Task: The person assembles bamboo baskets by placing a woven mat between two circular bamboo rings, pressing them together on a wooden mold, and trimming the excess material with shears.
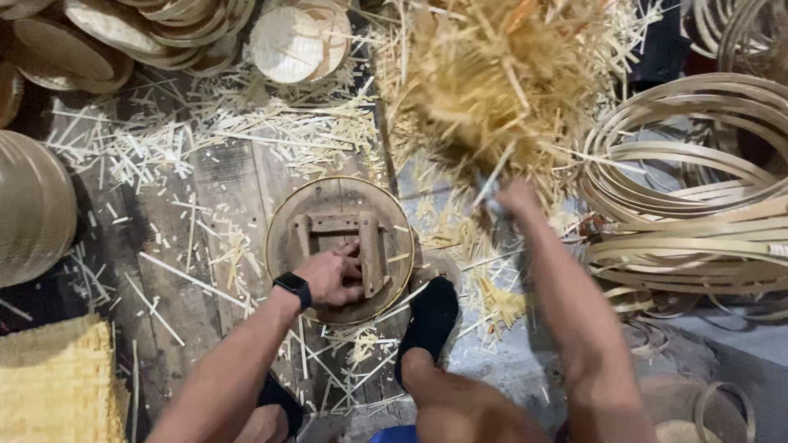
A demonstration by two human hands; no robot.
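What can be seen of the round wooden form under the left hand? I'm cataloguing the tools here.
The round wooden form is a flat disc of worn brown wood with a thin pale rim band. On top sit nailed wooden bars making a rough frame. It lies flat on the plank floor among pale slivers. The left hand presses on the bars, and a foot in a black sock rests by its lower right edge.

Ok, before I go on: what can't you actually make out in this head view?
- Right hand: motion-blurred, so its grip and the thin thing in it are unclear.
- Straw bundle: blurred, top cut off by the frame edge.
- Left hand: its fingers hide part of the wooden frame on the round form.
- Woven mat: cut off by the left and bottom edges.
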